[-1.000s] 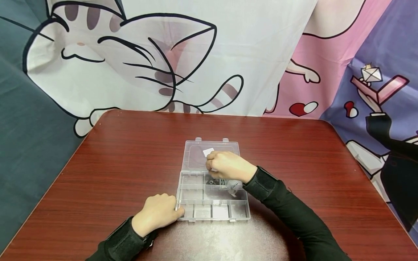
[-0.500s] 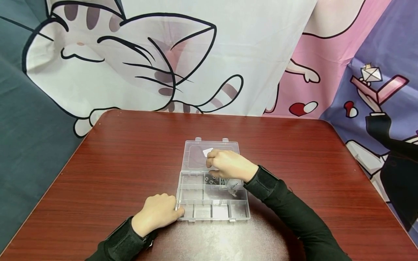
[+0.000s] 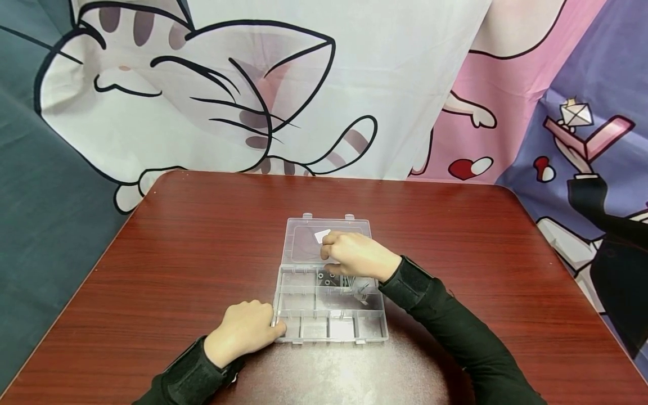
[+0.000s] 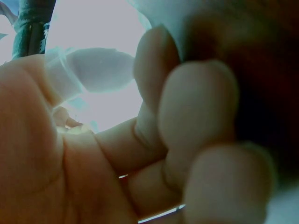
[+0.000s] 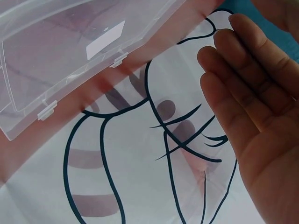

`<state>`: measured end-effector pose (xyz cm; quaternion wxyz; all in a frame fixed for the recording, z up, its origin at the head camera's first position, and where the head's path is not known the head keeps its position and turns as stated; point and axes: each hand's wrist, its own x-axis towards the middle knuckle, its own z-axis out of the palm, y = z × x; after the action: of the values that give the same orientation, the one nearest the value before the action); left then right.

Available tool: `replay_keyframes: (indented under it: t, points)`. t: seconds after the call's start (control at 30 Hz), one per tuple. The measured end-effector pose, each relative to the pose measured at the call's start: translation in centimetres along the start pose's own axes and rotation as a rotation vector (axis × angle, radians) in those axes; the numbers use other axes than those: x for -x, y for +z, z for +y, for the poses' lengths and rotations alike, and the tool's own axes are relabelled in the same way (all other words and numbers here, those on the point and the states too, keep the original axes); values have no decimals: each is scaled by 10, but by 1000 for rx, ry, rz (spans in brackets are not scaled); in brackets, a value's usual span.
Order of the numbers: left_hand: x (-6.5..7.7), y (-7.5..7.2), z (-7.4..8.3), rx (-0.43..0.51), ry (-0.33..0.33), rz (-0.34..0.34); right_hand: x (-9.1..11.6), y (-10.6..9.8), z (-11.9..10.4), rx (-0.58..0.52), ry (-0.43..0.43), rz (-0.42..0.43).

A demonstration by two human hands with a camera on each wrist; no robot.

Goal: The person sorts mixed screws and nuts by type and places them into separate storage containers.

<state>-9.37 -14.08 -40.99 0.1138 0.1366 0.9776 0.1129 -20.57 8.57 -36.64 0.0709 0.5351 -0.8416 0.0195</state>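
Observation:
A clear plastic compartment box (image 3: 300,310) lies with its lid (image 3: 301,244) folded back on the table. At its front left corner my left hand (image 3: 245,326) grips the side wall, thumb over the edge; the left wrist view shows the thumb (image 4: 100,70) through the clear plastic and the other fingers curled. My right hand (image 3: 356,256) hovers over the back row, palm down, with thumb and fingers apart. Its fingers (image 5: 224,95) look fairly straight in the right wrist view, and nothing shows in them. Small ring-shaped metal nuts (image 3: 327,282) lie in a compartment below it.
Thin metal screws (image 3: 347,282) and a crumpled clear bag (image 3: 361,288) sit to the right of the nuts, partly under my right wrist. A white label (image 3: 321,236) is on the lid. Cartoon-printed cloth (image 3: 405,84) hangs behind the reddish-brown table (image 3: 212,236).
The right hand has shifted slightly right, and its thumb and fingers have spread apart a little. More nuts now show in the compartment below. The left hand has stayed still on the box.

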Motion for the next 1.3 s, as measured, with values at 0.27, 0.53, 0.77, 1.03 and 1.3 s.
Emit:
replay_keyframes:
  t: [0.27,0.53,0.77,1.03,1.3]
  points:
    - [0,1,0,5,4,-3,5,2,4,-25,-12,24]
    - [0,0,0,11,4,-8,15,-2,12,-52,60,34]
    - [0,0,1,8,1,-10,28,-4,23,-53,113,48]
    - [0,0,0,21,-12,-15,46,-5,36,-47,171,64]
    - [-1,1,0,18,-11,-16,73,-1,52,-35,202,70]
